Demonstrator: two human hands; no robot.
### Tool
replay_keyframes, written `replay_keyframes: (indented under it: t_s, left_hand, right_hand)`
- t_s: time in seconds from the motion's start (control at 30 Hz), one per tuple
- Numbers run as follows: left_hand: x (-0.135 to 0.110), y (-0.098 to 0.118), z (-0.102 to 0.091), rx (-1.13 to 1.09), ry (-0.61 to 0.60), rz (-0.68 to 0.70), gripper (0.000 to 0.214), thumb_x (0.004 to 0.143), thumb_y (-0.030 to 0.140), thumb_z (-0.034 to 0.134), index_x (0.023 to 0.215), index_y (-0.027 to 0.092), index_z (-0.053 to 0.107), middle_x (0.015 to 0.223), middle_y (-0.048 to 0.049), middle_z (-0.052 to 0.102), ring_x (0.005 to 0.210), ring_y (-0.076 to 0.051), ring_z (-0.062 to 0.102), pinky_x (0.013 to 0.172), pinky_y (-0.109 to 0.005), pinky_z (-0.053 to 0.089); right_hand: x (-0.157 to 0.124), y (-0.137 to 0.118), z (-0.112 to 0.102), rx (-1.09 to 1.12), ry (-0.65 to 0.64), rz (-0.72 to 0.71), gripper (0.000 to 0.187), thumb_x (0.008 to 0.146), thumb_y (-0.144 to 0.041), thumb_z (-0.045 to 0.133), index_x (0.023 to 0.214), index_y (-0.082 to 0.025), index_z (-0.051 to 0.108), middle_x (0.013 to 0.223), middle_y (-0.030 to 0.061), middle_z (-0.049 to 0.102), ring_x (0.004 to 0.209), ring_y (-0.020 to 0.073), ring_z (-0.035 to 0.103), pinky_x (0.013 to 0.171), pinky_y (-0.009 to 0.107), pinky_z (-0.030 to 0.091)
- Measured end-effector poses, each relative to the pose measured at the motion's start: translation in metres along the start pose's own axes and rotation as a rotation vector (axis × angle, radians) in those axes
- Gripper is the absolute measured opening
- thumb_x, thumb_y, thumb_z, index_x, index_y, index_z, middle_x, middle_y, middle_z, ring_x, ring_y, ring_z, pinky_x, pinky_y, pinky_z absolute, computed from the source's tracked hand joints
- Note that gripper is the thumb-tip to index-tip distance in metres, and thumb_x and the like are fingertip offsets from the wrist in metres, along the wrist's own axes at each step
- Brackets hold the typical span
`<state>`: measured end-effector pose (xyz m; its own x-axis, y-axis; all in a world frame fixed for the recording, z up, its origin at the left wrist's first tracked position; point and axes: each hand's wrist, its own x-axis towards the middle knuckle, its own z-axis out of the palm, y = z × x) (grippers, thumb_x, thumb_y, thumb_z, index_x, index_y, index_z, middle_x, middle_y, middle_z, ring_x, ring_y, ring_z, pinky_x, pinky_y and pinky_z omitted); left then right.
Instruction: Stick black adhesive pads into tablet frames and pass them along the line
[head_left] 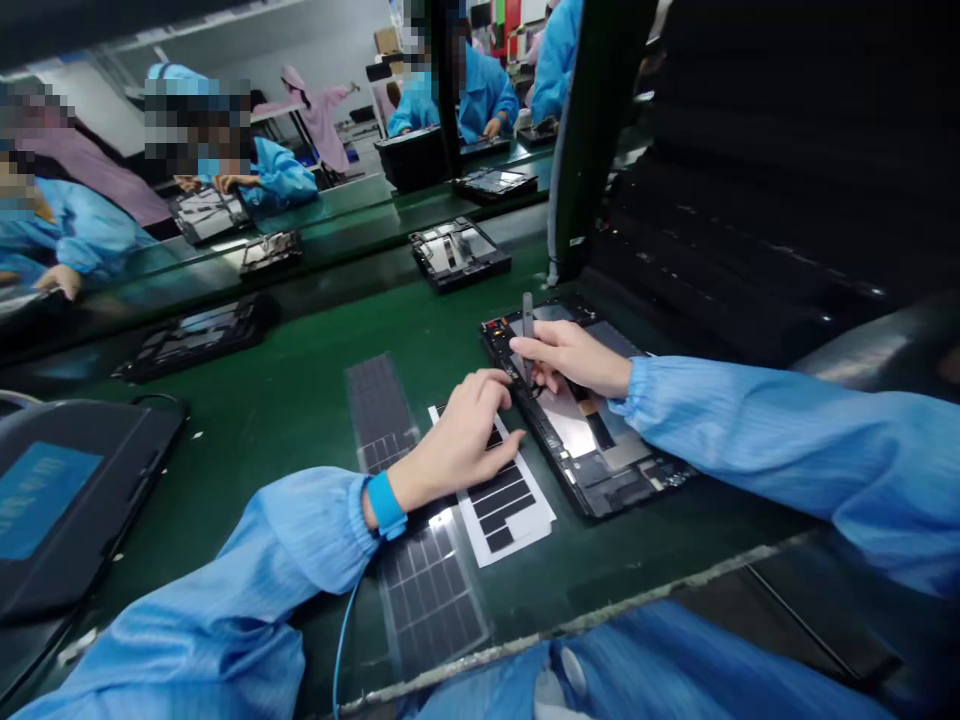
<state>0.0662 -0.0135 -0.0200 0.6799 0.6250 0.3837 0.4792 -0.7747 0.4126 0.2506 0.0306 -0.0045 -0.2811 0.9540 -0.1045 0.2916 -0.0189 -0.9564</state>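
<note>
An opened tablet [615, 455] lies on the green bench with its inner boards, plates and cables exposed. Over its upper left part, my right hand [574, 355] is closed round a slim grey tool, apparently tweezers [528, 315], held upright with the lower end down at the tablet's left side. My left hand [469, 430] holds nothing visible; its fingers are bent and apart, the fingertips close to the tablet's left edge. Beneath that hand lies a white sheet of black rectangular stickers [499, 510]. A clear strip of dark rectangular pieces [431, 590] runs under my left wrist.
A wrist strap [386, 505] with a blue cord circles my left wrist. Another opened device [459, 252] sits behind; more line the conveyor [337, 240]. A black machine [75, 500] stands left, a dark upright panel [600, 130] right. Co-workers in blue [480, 95] work opposite.
</note>
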Motion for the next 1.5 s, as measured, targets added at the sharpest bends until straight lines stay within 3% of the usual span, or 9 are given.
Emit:
replay_keyframes:
  t_s: [0.13, 0.37, 0.7, 0.9, 1.13, 1.33, 1.5]
  left_hand:
    - [-0.007, -0.007, 0.01, -0.004, -0.017, 0.002, 0.02, 0.08, 0.021, 0.053, 0.086, 0.02, 0.034, 0.114, -0.0143, 0.046, 0.107, -0.024, 0.046, 0.086, -0.041, 0.044]
    - [-0.006, -0.006, 0.007, -0.01, -0.023, 0.015, 0.016, 0.083, 0.018, 0.051, 0.083, 0.019, 0.035, 0.111, -0.013, 0.05, 0.105, -0.021, 0.048, 0.084, -0.037, 0.044]
    - [-0.005, -0.005, 0.005, 0.002, -0.072, 0.133, 0.012, 0.085, 0.012, 0.046, 0.083, 0.019, 0.037, 0.117, -0.0118, 0.054, 0.1, -0.019, 0.047, 0.085, -0.038, 0.043]
    - [-0.005, -0.001, 0.003, 0.072, -0.14, 0.155, 0.014, 0.086, 0.009, 0.04, 0.077, 0.019, 0.037, 0.11, -0.0102, 0.059, 0.089, -0.018, 0.049, 0.079, -0.037, 0.045]
    - [-0.004, -0.002, 0.006, 0.118, -0.119, 0.123, 0.013, 0.084, 0.008, 0.038, 0.08, 0.019, 0.035, 0.125, -0.0163, 0.049, 0.108, -0.023, 0.047, 0.085, -0.042, 0.047]
    - [-0.009, 0.008, 0.003, 0.175, -0.214, 0.229, 0.017, 0.081, 0.002, 0.036, 0.079, 0.019, 0.037, 0.112, -0.015, 0.057, 0.098, -0.022, 0.051, 0.081, -0.039, 0.05]
    - [-0.014, 0.009, 0.005, 0.049, -0.119, 0.069, 0.01, 0.083, 0.009, 0.041, 0.084, 0.019, 0.038, 0.13, -0.0175, 0.046, 0.121, -0.025, 0.043, 0.094, -0.046, 0.046]
  right_hand:
    - [0.005, 0.004, 0.002, -0.033, 0.032, -0.058, 0.028, 0.087, -0.037, 0.051, 0.072, -0.015, 0.044, 0.044, -0.0045, 0.051, 0.028, 0.006, 0.044, 0.027, 0.016, 0.03]
    - [0.003, 0.003, 0.003, -0.088, 0.125, -0.101, 0.033, 0.084, -0.044, 0.054, 0.068, -0.017, 0.042, 0.042, -0.0033, 0.051, 0.027, 0.0066, 0.044, 0.024, 0.016, 0.03]
    - [0.003, 0.0, 0.004, -0.095, 0.122, -0.035, 0.027, 0.089, -0.034, 0.047, 0.07, -0.017, 0.04, 0.044, -0.0029, 0.051, 0.027, 0.0074, 0.044, 0.025, 0.018, 0.03]
    - [0.001, 0.001, 0.006, -0.141, 0.149, -0.125, 0.026, 0.087, -0.035, 0.051, 0.07, -0.018, 0.042, 0.042, -0.0041, 0.05, 0.026, 0.007, 0.043, 0.024, 0.017, 0.03]
    - [0.001, 0.003, 0.007, -0.015, 0.152, -0.11, 0.019, 0.09, -0.03, 0.047, 0.078, -0.018, 0.039, 0.047, -0.0047, 0.054, 0.025, 0.0051, 0.042, 0.025, 0.016, 0.031]
    - [0.002, 0.003, 0.008, 0.021, 0.14, -0.073, 0.015, 0.092, -0.025, 0.043, 0.08, -0.018, 0.038, 0.047, -0.0048, 0.054, 0.026, 0.0056, 0.043, 0.025, 0.015, 0.03]
    - [0.002, 0.003, 0.005, 0.056, 0.122, -0.059, 0.016, 0.092, -0.027, 0.043, 0.081, -0.018, 0.038, 0.046, -0.0046, 0.054, 0.026, 0.0062, 0.043, 0.025, 0.015, 0.03]
